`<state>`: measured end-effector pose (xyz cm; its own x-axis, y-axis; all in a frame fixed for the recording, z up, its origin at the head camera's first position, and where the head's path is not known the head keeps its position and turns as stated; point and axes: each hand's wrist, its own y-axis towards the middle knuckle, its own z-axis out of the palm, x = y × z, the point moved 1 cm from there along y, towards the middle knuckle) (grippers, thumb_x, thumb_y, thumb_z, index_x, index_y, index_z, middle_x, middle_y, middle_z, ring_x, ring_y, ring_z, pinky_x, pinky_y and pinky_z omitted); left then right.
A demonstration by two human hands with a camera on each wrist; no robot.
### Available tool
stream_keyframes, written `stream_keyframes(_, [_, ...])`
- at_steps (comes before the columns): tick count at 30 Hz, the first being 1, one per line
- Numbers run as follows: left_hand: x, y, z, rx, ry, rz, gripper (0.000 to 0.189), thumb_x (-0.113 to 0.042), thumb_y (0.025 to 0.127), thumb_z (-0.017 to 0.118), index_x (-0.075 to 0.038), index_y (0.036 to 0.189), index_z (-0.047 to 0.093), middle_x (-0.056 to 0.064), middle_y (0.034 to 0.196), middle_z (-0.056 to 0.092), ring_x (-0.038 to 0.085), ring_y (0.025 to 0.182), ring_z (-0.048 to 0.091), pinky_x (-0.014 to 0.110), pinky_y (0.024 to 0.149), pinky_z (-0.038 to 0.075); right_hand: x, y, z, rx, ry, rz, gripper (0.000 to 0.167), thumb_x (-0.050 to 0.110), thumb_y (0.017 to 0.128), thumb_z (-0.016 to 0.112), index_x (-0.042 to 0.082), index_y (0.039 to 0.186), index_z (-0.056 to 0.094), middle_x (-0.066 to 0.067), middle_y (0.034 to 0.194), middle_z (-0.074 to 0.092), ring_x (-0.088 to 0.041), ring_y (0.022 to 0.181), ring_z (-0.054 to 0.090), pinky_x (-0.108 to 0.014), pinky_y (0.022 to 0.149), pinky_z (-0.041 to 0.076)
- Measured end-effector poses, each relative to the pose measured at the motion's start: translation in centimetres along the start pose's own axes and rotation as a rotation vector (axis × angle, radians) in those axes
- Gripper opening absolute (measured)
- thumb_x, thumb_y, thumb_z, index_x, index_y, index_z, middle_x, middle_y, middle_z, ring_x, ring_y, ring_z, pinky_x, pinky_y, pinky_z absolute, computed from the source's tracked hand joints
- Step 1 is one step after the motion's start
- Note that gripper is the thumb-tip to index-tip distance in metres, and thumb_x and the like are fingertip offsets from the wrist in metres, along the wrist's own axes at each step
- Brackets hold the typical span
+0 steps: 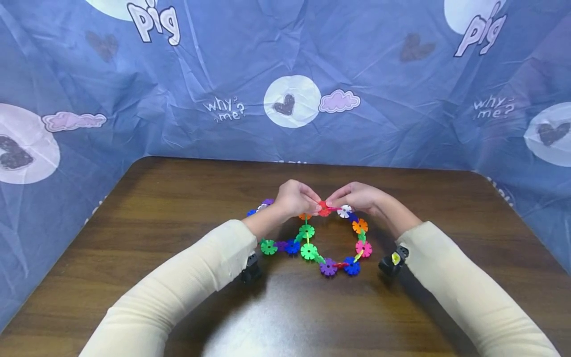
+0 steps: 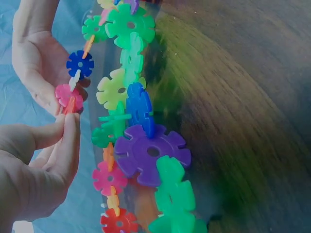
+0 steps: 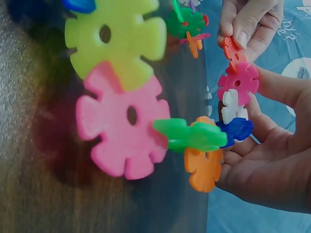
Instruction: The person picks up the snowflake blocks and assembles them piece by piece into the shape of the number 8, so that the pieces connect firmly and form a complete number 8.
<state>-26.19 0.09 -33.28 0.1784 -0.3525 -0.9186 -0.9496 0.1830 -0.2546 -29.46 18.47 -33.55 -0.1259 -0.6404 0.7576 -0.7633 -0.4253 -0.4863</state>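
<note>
Notched plastic flower discs, slotted together edge to edge, form a colourful ring on the table. At the ring's far side my left hand (image 1: 296,199) pinches a red disc (image 1: 324,209) between thumb and fingers. Close beside it, my right hand (image 1: 358,197) pinches a pink disc (image 3: 238,83), which joins the red one at its edge. A white disc (image 3: 235,108) and a dark blue disc (image 3: 236,132) follow in the chain below the right fingers. The near side of the ring holds a purple disc (image 1: 328,267) and a blue disc (image 1: 352,266).
A second stretch of linked discs, with a green disc (image 1: 269,247), branches left from the ring, partly hidden behind my left forearm. Everything is on a brown wooden table (image 1: 200,183). A blue printed cloth (image 1: 250,49) hangs behind it.
</note>
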Motion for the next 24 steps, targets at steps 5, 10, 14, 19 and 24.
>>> stream_keyframes(5, [0.1, -0.8, -1.5, -0.008, 0.061, 0.042, 0.016, -0.003, 0.078, 0.077, 0.004, 0.092, 0.073, 0.020, 0.090, 0.075, 0.022, 0.077, 0.075, 0.028, 0.073, 0.061, 0.1, 0.0, -0.2, 0.020, 0.010, -0.007, 0.042, 0.026, 0.094, 0.060, -0.003, 0.124, 0.060, -0.011, 0.124, 0.064, -0.029, 0.127, 0.046, -0.055, 0.113, 0.034])
stream_keyframes(10, [0.4, -2.4, -4.8, -0.003, 0.269, 0.155, 0.021, -0.009, 0.078, 0.078, 0.000, 0.096, 0.074, 0.014, 0.092, 0.076, 0.017, 0.077, 0.074, 0.026, 0.067, 0.059, -0.5, -0.1, -0.3, 0.027, 0.006, 0.005, 0.044, 0.027, 0.094, 0.059, -0.002, 0.127, 0.058, -0.014, 0.132, 0.057, -0.031, 0.131, 0.043, -0.056, 0.115, 0.031])
stream_keyframes(14, [1.7, -3.9, -7.9, 0.038, 0.393, 0.221, 0.021, -0.009, 0.080, 0.077, 0.001, 0.098, 0.073, 0.014, 0.092, 0.076, 0.023, 0.082, 0.074, 0.031, 0.070, 0.060, -1.2, -0.3, -0.5, 0.040, 0.017, 0.005, 0.043, 0.027, 0.095, 0.059, -0.003, 0.126, 0.058, -0.013, 0.132, 0.058, -0.032, 0.134, 0.042, -0.055, 0.116, 0.031])
stream_keyframes(19, [4.3, -6.1, -11.7, 0.084, 0.518, 0.294, 0.021, -0.007, 0.078, 0.078, 0.002, 0.096, 0.073, 0.014, 0.090, 0.076, 0.019, 0.081, 0.073, 0.027, 0.072, 0.059, -1.3, -0.2, -0.7, 0.033, 0.028, 0.003, 0.047, 0.028, 0.096, 0.058, -0.005, 0.129, 0.055, -0.019, 0.139, 0.051, -0.033, 0.135, 0.040, -0.055, 0.117, 0.031])
stream_keyframes(24, [7.1, -8.3, -14.3, 0.151, 0.598, 0.326, 0.023, -0.004, 0.074, 0.079, 0.003, 0.095, 0.072, 0.016, 0.091, 0.075, 0.021, 0.081, 0.072, 0.030, 0.074, 0.059, -1.2, 0.2, -0.7, 0.023, 0.023, 0.013, 0.047, 0.028, 0.096, 0.057, -0.005, 0.130, 0.055, -0.021, 0.140, 0.050, -0.030, 0.130, 0.044, -0.050, 0.114, 0.036])
